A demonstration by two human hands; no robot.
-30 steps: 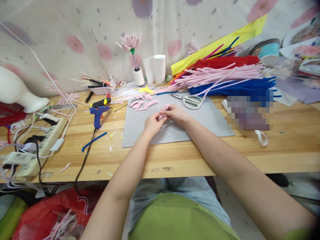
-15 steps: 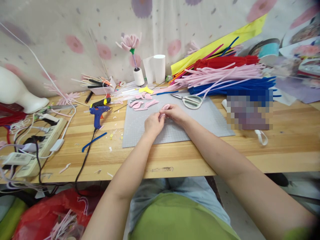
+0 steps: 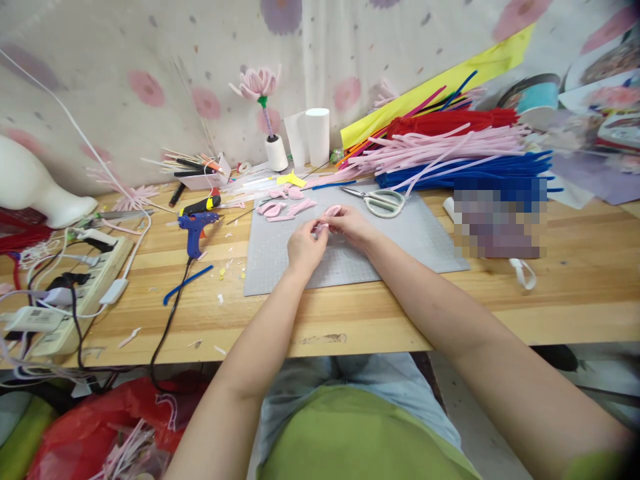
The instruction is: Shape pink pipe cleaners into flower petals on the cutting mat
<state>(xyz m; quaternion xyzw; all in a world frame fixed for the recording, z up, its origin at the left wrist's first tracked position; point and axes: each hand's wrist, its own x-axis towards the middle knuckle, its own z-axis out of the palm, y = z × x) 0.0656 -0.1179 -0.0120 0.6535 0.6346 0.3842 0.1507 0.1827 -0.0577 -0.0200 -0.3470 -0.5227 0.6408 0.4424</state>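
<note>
Over the grey cutting mat (image 3: pixel 420 243), my left hand (image 3: pixel 306 245) and my right hand (image 3: pixel 353 225) meet and pinch a small pink pipe-cleaner petal (image 3: pixel 330 213) between their fingertips. The petal's loop shows above my right fingers; its lower end is hidden between the thumbs. Several finished pink petals (image 3: pixel 284 209) lie on the mat's far left corner. White-handled scissors (image 3: pixel 383 201) rest on the mat just beyond my right hand.
A blue glue gun (image 3: pixel 196 230) lies left of the mat, its cord running off the front edge. Power strips and cables (image 3: pixel 65 293) crowd the left end. Pink, blue and red pipe cleaners (image 3: pixel 450 160) pile at the back right. A pink flower (image 3: pixel 256 83) stands on a spool.
My left hand has closed in towards the right and shifted slightly up, and the petal is turned a little between the fingers. Nothing else on the table has moved.
</note>
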